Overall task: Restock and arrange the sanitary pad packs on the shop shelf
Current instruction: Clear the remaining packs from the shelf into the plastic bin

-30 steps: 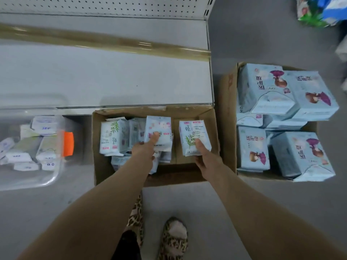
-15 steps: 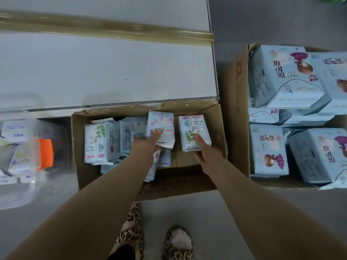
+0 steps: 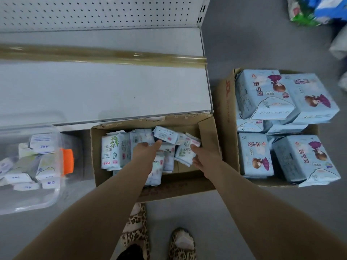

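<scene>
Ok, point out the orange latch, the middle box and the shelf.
orange latch (image 3: 68, 161), head view, middle of the clip.
middle box (image 3: 208, 136), head view, its right inner wall.
shelf (image 3: 112, 91), head view, bare board.

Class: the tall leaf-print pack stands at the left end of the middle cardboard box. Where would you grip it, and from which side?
Pinch the leaf-print pack across its top edge, coming down from above. It stands on end with its top free, while the box wall and neighbouring packs hem in its sides.
</scene>
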`<state>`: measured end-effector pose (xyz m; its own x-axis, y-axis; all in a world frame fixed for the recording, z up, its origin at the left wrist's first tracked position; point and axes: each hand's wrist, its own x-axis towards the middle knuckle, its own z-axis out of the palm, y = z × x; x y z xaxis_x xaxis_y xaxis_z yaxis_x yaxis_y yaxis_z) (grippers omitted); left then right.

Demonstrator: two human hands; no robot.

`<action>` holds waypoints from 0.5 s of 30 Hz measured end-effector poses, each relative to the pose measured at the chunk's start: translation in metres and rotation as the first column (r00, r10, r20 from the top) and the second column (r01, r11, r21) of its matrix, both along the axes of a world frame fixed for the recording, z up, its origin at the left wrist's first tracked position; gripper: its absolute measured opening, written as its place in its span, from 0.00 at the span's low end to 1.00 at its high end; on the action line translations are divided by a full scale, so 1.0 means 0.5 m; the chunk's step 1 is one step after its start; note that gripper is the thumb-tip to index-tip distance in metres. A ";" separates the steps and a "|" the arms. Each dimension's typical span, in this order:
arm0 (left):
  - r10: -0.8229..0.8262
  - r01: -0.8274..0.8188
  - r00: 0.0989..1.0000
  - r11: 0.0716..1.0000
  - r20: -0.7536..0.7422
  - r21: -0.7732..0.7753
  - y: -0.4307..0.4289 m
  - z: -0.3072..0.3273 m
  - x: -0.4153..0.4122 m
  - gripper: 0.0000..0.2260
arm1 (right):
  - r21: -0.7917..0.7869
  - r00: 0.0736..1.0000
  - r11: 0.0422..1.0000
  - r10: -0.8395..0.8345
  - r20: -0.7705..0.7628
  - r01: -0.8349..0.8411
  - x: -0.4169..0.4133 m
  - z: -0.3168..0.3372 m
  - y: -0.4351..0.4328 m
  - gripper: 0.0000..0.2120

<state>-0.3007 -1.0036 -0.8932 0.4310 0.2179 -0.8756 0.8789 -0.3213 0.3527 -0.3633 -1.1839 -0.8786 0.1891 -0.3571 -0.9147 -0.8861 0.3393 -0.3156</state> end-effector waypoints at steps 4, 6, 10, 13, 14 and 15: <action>-0.103 0.102 0.990 0.995 0.098 0.010 0.020 0.130 0.007 0.32 | -0.112 0.963 0.960 0.263 0.056 -0.255 0.017 0.105 -0.004 0.11; -0.171 0.166 0.971 0.985 0.166 0.045 0.021 0.212 0.021 0.27 | -0.209 0.903 0.886 0.429 0.033 -0.413 0.031 0.170 -0.006 0.20; -0.280 0.266 0.921 0.960 0.271 0.085 0.026 0.399 0.054 0.23 | -0.378 0.806 0.757 0.590 0.046 -0.533 0.064 0.369 0.000 0.13; -0.320 0.286 0.852 0.947 0.413 0.144 0.046 0.559 0.060 0.29 | -0.426 0.742 0.707 0.661 0.112 -0.565 0.071 0.534 0.004 0.26; -0.336 0.291 0.825 0.942 0.453 0.169 0.055 0.612 0.059 0.29 | -0.455 0.699 0.666 0.705 0.124 -0.591 0.071 0.589 0.009 0.31; -0.355 0.299 0.796 0.935 0.490 0.192 0.065 0.671 0.055 0.30 | -0.486 0.647 0.617 0.752 0.131 -0.619 0.072 0.645 0.016 0.33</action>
